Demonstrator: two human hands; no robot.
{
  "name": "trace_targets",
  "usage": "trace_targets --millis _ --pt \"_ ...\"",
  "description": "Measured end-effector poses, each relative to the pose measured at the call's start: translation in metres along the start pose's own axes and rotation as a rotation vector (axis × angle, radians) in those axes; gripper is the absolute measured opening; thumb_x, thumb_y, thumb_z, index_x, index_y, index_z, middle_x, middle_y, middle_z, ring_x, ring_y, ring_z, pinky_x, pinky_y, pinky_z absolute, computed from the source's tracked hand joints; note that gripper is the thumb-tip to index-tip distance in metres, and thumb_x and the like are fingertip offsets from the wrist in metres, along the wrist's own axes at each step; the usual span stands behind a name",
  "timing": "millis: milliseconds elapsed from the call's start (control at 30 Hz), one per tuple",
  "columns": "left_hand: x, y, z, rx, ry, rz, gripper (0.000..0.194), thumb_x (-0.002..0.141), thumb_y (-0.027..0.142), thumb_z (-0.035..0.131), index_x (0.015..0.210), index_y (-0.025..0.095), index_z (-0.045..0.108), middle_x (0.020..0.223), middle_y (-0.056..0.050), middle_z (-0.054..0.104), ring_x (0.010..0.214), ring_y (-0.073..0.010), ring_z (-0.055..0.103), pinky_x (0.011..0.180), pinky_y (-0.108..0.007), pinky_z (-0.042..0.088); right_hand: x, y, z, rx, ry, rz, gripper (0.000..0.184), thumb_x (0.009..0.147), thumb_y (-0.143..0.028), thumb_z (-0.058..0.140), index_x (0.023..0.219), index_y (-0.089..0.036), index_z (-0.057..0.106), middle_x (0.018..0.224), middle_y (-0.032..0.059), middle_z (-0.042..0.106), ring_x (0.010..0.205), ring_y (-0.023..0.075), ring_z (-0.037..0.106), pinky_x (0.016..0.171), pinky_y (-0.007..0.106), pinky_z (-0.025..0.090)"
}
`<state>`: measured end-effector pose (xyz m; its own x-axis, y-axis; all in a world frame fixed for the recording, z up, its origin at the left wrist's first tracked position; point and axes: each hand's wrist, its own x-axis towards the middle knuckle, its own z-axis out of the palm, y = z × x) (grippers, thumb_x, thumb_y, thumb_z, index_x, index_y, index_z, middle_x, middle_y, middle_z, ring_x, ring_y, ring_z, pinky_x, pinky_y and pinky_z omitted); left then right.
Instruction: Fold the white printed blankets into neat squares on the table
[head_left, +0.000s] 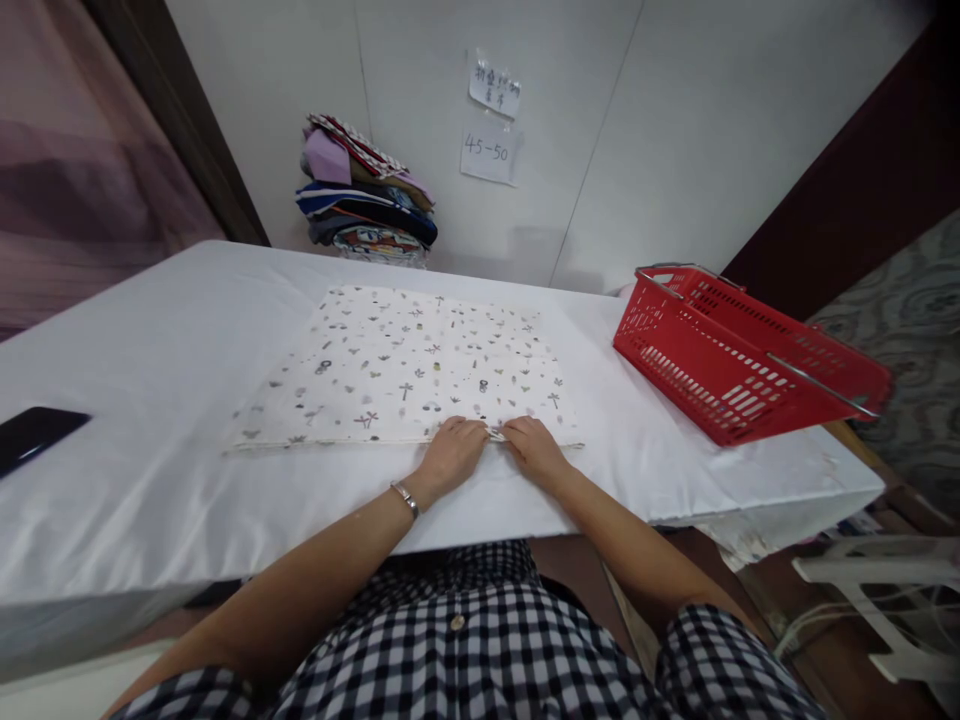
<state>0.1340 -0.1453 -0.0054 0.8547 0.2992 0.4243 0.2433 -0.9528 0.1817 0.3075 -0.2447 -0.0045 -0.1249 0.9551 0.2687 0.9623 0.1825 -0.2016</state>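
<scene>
A white cloth (397, 360) printed with small palm trees, rainbows and other little motifs lies folded flat in layers on the table. My left hand (455, 450) grips its near edge, fingers curled over the fabric. Close beside it, my right hand (536, 448) pinches the same edge. Between the two hands a short piece of the edge is bunched up slightly. A silver bracelet (406, 498) circles my left wrist. My thumbs are mostly hidden under the fabric.
White satin covers the table (172, 400). A red shopping basket (705, 350) with metal handles stands at the right. Folded clothes (367, 195) are piled at the back left. A dark phone (37, 435) lies at the left edge. Paper signs (489, 150) hang on the wall.
</scene>
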Motion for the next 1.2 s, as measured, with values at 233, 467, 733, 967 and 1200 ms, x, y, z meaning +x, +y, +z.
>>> trace_targets --millis 233,467,733,967,1200 --pt "0.005 0.002 -0.002 0.067 -0.032 -0.023 0.023 0.088 0.020 0.047 0.109 0.018 0.056 0.104 -0.008 0.065 0.095 -0.0206 0.058 0.083 -0.035 0.042 0.003 0.001 0.000 0.010 -0.026 0.008 0.028 0.088 -0.013 0.045 0.112 -0.017 0.059 0.104 0.0082 0.060 0.098 0.0197 0.049 0.082 0.032 0.037" --pt "0.009 -0.003 0.002 0.050 -0.097 -0.051 0.023 0.090 0.022 0.043 0.102 0.018 0.062 0.096 -0.006 0.067 0.091 -0.0207 0.058 0.081 -0.035 0.043 -0.020 0.001 -0.018 -0.001 0.012 0.087 0.037 0.085 -0.014 0.050 0.122 -0.019 0.050 0.115 0.0088 0.058 0.108 0.0207 0.047 0.092 0.036 0.034" --pt "0.014 -0.007 0.005 -0.004 -0.130 -0.082 0.031 0.094 0.027 0.034 0.100 0.017 0.063 0.094 -0.006 0.067 0.091 -0.0221 0.058 0.080 -0.035 0.042 -0.096 0.059 -0.043 -0.032 0.253 0.406 0.033 0.080 -0.013 0.048 0.110 -0.017 0.060 0.112 0.0108 0.060 0.106 0.0226 0.050 0.092 0.039 0.039" --pt "0.014 -0.006 0.004 0.015 -0.138 -0.076 0.032 0.092 0.026 0.035 0.099 0.015 0.063 0.094 -0.008 0.066 0.091 -0.0232 0.057 0.081 -0.036 0.043 -0.106 0.062 -0.045 0.137 0.250 0.632 0.024 0.082 -0.025 0.046 0.093 -0.020 0.066 0.090 0.0053 0.066 0.085 0.0179 0.057 0.079 0.031 0.043" --pt "0.012 -0.006 0.005 0.022 -0.123 -0.065 0.033 0.092 0.026 0.035 0.103 0.015 0.063 0.096 -0.008 0.066 0.092 -0.0233 0.057 0.081 -0.036 0.043 -0.074 0.058 -0.053 0.289 0.063 0.952 0.034 0.081 -0.043 0.047 0.063 -0.018 0.062 0.060 0.0006 0.059 0.063 0.0139 0.052 0.057 0.023 0.035"
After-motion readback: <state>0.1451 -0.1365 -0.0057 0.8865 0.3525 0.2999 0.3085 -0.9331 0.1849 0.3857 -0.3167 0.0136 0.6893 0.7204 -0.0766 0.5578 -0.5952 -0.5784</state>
